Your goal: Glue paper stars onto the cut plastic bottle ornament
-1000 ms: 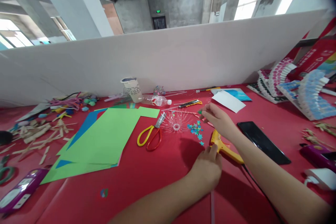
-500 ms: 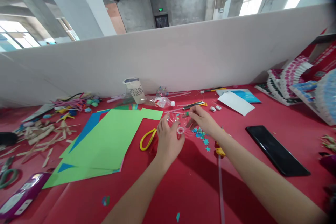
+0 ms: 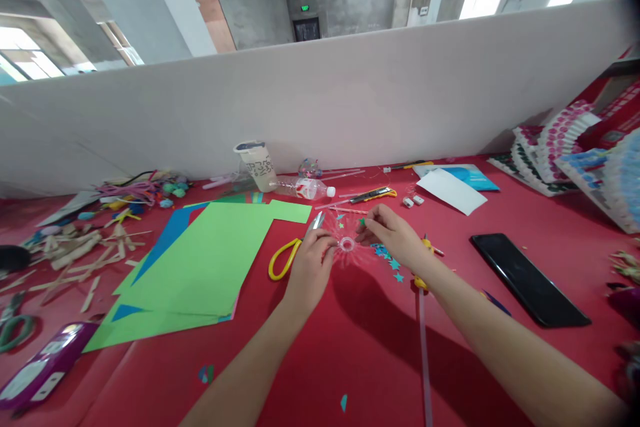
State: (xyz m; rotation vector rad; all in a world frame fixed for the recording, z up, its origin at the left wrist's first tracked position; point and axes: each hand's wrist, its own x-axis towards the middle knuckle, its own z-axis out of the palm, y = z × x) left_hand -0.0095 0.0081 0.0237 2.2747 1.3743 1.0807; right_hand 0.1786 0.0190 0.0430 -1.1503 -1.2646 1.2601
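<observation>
A clear plastic bottle top (image 3: 347, 244), cut into a fringe around its ring-shaped neck, is spread in front of me just above or on the red table. My left hand (image 3: 311, 270) pinches its left side. On the right, my right hand (image 3: 387, 233) is closed with a small green star (image 3: 363, 221) at its fingertips, close to the fringe. Blue star cutouts (image 3: 394, 265) lie scattered under and beside that hand. Yellow-handled scissors (image 3: 281, 261) lie left of my left hand, partly hidden by it.
Green paper sheets (image 3: 200, 267) cover the left, with wood scraps (image 3: 75, 253) beyond. A plastic bottle (image 3: 305, 188), a cup (image 3: 256, 167) and a utility knife (image 3: 373, 195) lie toward the white partition (image 3: 300, 100). A black phone (image 3: 527, 280) is at right.
My left hand has moved slightly left and lower, and the bottle top now lies flatter, its neck facing up. My right hand stays close by with the green star.
</observation>
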